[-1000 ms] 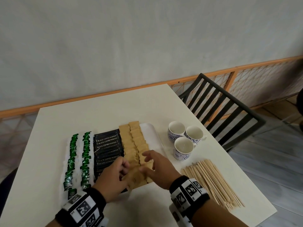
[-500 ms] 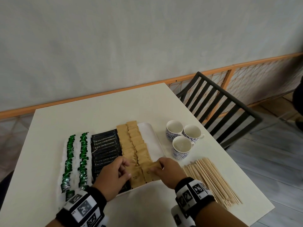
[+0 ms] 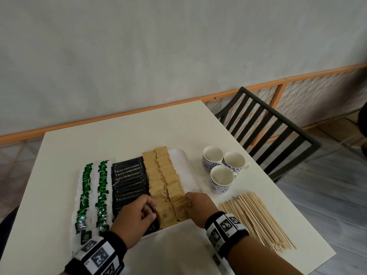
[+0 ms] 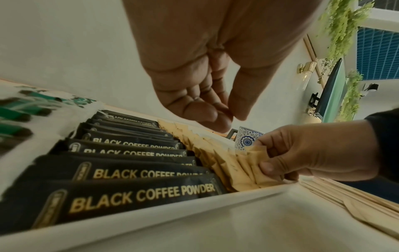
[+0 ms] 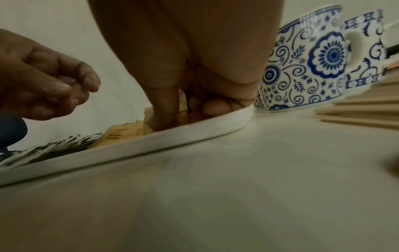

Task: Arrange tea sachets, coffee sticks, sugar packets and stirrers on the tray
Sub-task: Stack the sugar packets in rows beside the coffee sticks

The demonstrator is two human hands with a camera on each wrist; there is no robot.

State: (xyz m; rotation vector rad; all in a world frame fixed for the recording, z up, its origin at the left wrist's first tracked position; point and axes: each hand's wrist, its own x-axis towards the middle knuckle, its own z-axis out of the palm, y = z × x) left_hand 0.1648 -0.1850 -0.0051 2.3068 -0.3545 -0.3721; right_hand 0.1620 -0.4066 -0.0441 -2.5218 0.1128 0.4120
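A white tray (image 3: 184,161) holds green-and-white tea sachets (image 3: 95,191) in two rows, black coffee sticks (image 3: 129,175) and two columns of brown sugar packets (image 3: 164,179). My right hand (image 3: 187,204) pinches the nearest sugar packets (image 4: 254,163) of the right column, between thumb and fingers, just inside the tray's front rim (image 5: 151,141). My left hand (image 3: 152,210) hovers over the near coffee sticks (image 4: 138,192), fingers loosely curled and holding nothing. Wooden stirrers (image 3: 256,217) lie in a pile on the table, right of the tray.
Three blue-patterned cups (image 3: 221,175) stand together right of the tray, behind the stirrers. A black slatted chair (image 3: 268,132) stands at the table's right side. A bare strip of tray runs along the right of the sugar columns.
My left hand has let go of the sugar packets and drawn back left over the coffee sticks. My right hand has shifted to the near end of the right sugar column.
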